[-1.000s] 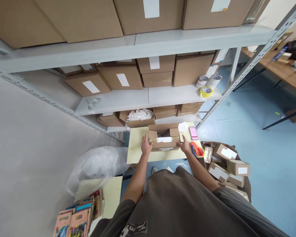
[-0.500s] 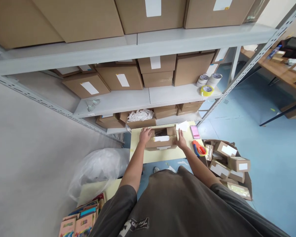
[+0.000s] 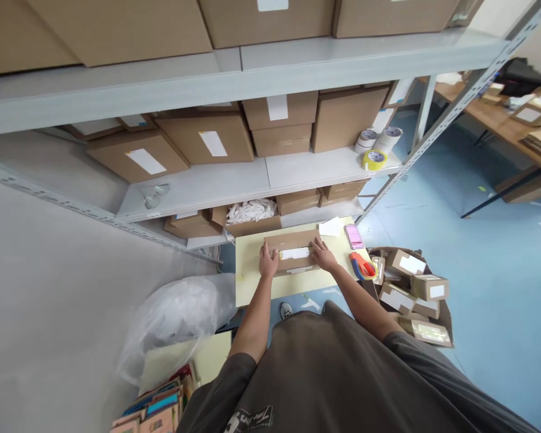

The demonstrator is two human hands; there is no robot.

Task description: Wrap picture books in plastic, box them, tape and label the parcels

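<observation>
Cardboard carton (image 3: 293,239), its top flaps down and a white label along it, sits on a pale yellow table (image 3: 247,285). The person's left hand (image 3: 268,263) is clamped on its left end and the right hand (image 3: 323,255) on its right, the two apart. To the right on the tabletop lie white paper (image 3: 331,227), a blurred pink item (image 3: 354,236) and a tape dispenser (image 3: 363,266) in red and blue. Beyond stands a grey rack (image 3: 198,185) loaded with boxes, a yellow tape roll (image 3: 374,159) at one shelf's right end. Parcels (image 3: 430,287) crowd a big bin box near the table, on blue floor (image 3: 500,288); a clear plastic bag (image 3: 184,307) slumps opposite.
</observation>
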